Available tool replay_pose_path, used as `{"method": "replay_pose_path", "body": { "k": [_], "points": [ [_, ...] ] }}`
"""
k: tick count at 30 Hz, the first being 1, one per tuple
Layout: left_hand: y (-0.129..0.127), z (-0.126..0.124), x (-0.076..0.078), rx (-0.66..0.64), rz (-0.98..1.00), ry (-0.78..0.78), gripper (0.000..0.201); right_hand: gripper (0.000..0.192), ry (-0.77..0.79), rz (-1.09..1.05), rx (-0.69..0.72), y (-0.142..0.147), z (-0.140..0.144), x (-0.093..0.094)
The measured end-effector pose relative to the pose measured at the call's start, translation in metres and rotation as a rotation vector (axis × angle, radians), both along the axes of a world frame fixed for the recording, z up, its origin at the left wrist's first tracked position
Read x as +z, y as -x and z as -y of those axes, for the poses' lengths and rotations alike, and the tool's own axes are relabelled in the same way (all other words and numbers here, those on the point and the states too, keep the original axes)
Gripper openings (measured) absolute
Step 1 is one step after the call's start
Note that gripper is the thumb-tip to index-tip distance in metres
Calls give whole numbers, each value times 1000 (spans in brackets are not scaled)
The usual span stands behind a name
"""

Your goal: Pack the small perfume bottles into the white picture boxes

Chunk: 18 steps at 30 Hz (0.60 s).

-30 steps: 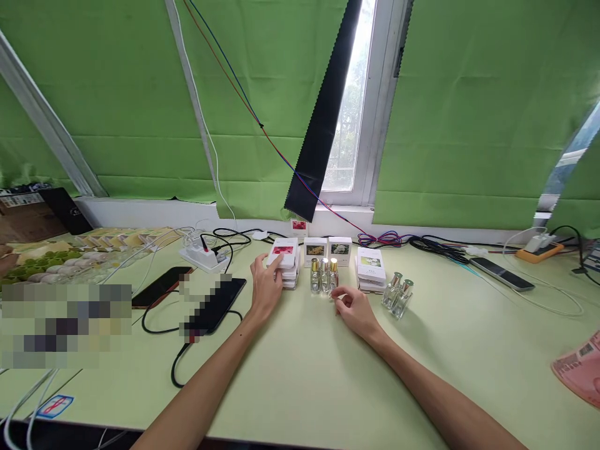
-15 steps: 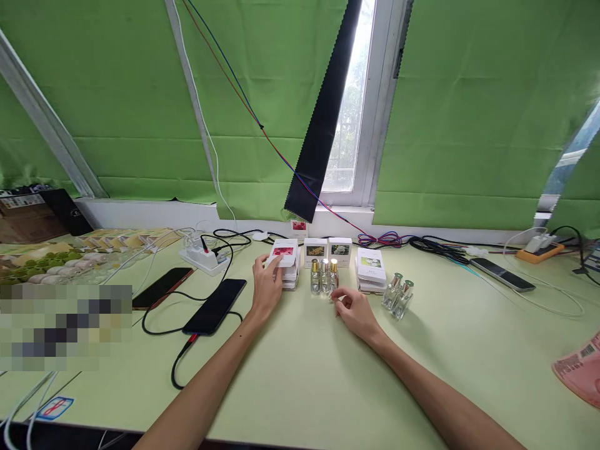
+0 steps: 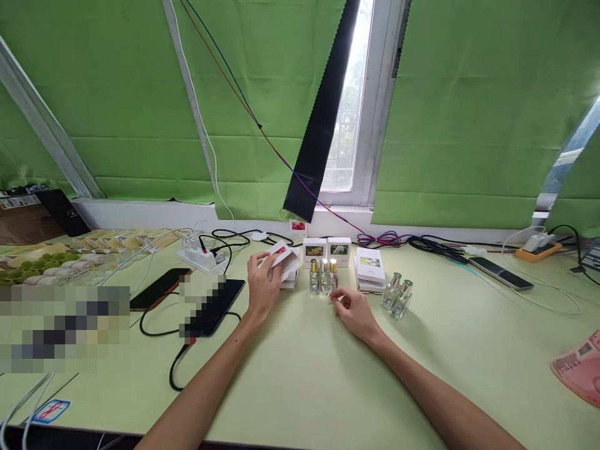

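My left hand (image 3: 264,281) is closed on a small white box (image 3: 284,255) with a red flower picture, tilted over a stack of similar white boxes (image 3: 289,279). My right hand (image 3: 352,307) rests on the table with fingers curled in and nothing visible in them. Its fingertips are by the foot of the rightmost of three small glass bottles (image 3: 324,279) with gold and silver caps. Whether they touch the glass, I cannot tell. Behind the bottles stand a white box with a yellow flower picture (image 3: 314,250) and one with a white flower picture (image 3: 339,251).
Right of my right hand are two glass bottles with silver-green caps (image 3: 397,296) and a stack of white boxes (image 3: 370,269). Dark phones (image 3: 215,306) and a white power strip (image 3: 201,259) with cables lie left. A pink paper item (image 3: 581,369) is at the right edge.
The box with the red flower picture has lifted and tilted off its stack, now gripped in my left hand, which has shifted slightly left. My right hand stays by the bottles.
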<state>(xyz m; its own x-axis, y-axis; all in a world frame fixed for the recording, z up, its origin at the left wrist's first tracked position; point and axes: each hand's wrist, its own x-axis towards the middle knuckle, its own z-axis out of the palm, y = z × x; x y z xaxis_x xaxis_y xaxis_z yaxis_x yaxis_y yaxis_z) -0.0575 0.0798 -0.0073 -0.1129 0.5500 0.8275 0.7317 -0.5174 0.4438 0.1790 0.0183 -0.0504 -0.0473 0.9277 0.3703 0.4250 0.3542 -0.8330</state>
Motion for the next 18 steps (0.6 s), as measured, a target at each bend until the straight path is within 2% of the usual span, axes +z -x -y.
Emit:
{"method": "replay_pose_path", "body": {
  "k": [7,10,14,18],
  "points": [
    [-8,20,21,62,59,-151,20,19,-14,2,-15,0,0,1],
    [-13,32,28,41,81,-236,18,21,-17,-45,-14,1,1,3],
    [-20,48,33,-40,122,-296,14,28,-77,-71,12,4,6,8],
    [-30,61,31,-159,139,-207,16,31,-151,-132,60,9,12,12]
  ]
}}
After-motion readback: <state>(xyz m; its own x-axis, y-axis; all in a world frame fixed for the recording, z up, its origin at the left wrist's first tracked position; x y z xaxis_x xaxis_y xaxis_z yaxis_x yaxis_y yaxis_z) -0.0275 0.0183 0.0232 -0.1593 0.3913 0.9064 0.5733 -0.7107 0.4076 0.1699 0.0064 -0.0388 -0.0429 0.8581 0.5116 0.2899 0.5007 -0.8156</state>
